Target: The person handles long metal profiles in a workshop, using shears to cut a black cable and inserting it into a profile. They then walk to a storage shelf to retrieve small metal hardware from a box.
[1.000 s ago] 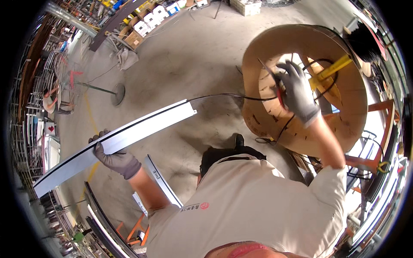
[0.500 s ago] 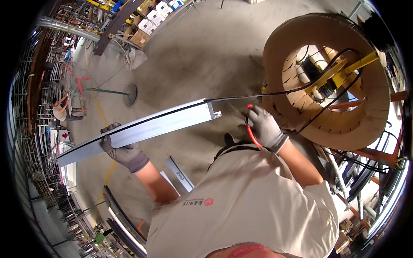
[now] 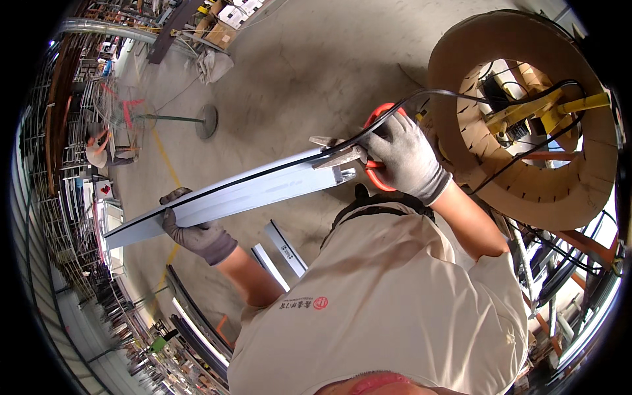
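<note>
Over the grey concrete floor (image 3: pixel 309 72), the big brown cardboard ring-shaped reel (image 3: pixel 559 205) stands at your right, where it also stood a second ago; your right grip was over it then and is now well to its left. The long white channel-like profile (image 3: pixel 263 189) is held up in front of you, slanting down to the left, its near-square end close to the cutting tool. The thin, glossy black flexible strip (image 3: pixel 428 91) lies along the profile's upper edge, leaves it at that end and runs on to the reel; half a second ago this free stretch was nearly straight, and now it bows upward past your right grip. Your left grip (image 3: pixel 197 230), in a grey work glove, is still closed around the profile toward its far end, much as before. Your right grip (image 3: pixel 405 158), gloved the same way, is wrapped about the handles of the red-handled metal cutters (image 3: pixel 359 153). The biggest change is there: these hung below the strip half a second ago, and their parted blades now appear to straddle it at the profile's end. I judge that this brings the strip within cutting reach; it still looks whole.
</note>
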Motion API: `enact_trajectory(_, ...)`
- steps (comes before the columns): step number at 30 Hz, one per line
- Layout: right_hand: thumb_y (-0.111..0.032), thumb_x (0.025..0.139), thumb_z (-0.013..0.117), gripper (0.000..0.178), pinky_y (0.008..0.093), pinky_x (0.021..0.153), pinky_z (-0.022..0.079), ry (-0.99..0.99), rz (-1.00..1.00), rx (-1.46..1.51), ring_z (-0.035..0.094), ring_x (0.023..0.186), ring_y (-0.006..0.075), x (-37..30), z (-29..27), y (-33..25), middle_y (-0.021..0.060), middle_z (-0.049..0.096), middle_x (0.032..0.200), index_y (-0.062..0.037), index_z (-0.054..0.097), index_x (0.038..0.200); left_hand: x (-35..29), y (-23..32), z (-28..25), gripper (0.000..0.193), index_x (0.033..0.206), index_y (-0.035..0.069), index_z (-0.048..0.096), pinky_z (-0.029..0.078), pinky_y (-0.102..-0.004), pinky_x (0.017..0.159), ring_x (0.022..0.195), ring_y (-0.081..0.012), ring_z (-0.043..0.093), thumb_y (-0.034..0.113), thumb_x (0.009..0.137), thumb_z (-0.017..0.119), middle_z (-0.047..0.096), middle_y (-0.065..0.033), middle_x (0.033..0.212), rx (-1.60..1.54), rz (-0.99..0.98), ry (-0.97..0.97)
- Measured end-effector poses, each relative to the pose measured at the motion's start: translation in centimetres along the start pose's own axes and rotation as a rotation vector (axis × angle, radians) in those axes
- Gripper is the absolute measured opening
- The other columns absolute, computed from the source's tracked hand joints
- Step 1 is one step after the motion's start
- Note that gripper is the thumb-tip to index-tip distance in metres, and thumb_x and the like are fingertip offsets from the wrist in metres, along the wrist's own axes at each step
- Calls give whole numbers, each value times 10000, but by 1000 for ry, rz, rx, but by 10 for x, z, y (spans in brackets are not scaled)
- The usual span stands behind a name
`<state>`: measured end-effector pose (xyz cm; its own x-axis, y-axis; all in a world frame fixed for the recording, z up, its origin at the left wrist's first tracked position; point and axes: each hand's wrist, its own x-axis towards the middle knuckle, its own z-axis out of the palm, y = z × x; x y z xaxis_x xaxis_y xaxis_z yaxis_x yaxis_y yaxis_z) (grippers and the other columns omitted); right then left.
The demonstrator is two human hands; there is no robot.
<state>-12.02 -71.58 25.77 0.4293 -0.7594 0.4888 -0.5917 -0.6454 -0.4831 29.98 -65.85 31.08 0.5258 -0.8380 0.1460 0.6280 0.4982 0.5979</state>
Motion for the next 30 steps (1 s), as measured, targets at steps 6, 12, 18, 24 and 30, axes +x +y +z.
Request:
enact_trajectory(6, -183, 758, 747, 321, 418, 800, 514, 7, -114, -66, 585, 936, 304, 15, -11, -2, 101, 555, 1015, -160, 694, 1074, 0, 3, -5, 329, 1109, 55, 619, 547, -359, 915, 990, -225, 620, 20, 782, 632, 627, -82, 1014, -114, -80, 78)
enact_trajectory(12, -212, 773, 707, 323, 403, 798, 516, -15, -184, -111, 585, 942, 277, 30, -27, -6, 83, 553, 1014, -172, 684, 1093, -3, 1, -5, 336, 1075, 73, 619, 544, -362, 930, 988, -188, 625, -3, 749, 646, 634, -43, 1026, -206, -138, 134)
enact_trajectory(18, -239, 800, 676, 290, 366, 707, 542, -28, -255, -214, 615, 887, 236, 33, -38, -5, 59, 559, 954, -159, 668, 1079, -7, 0, -5, 325, 1072, 68, 618, 546, -377, 930, 992, -210, 634, 1, 755, 648, 640, -60, 1029, -155, -108, 94)
enact_trajectory(24, -213, 838, 713, 210, 389, 511, 506, 60, -179, -50, 597, 561, 264, 20, -22, 5, 68, 558, 742, -135, 674, 1030, 2, 1, -20, 305, 1087, 40, 616, 550, -400, 921, 1003, -248, 632, 10, 785, 644, 643, -102, 1035, -66, -1, 95)
enact_trajectory(30, -109, 784, 725, 181, 416, 571, 519, 129, 276, 118, 632, 655, 328, -49, -14, 12, 112, 624, 766, -102, 702, 964, 41, -13, -34, 261, 1143, -10, 594, 543, -416, 933, 1037, -290, 641, 77, 897, 600, 666, -145, 1110, 137, 25, -215)
